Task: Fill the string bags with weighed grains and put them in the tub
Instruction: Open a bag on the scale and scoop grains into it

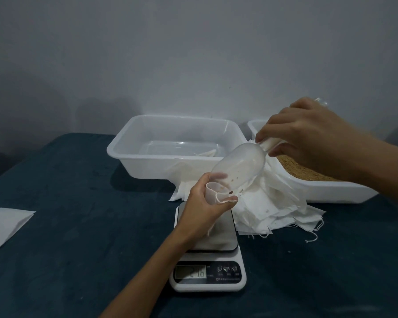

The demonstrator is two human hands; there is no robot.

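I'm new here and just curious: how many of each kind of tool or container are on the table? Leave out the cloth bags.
White tubs: 2, an almost empty one and one with grain
Scoops: 1, held in the right hand
Scales: 1
Total: 4

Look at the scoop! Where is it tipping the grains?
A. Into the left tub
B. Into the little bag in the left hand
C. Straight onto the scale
B: the clear scoop, held by the right hand, points down into the small bag the left hand grips open above the scale.
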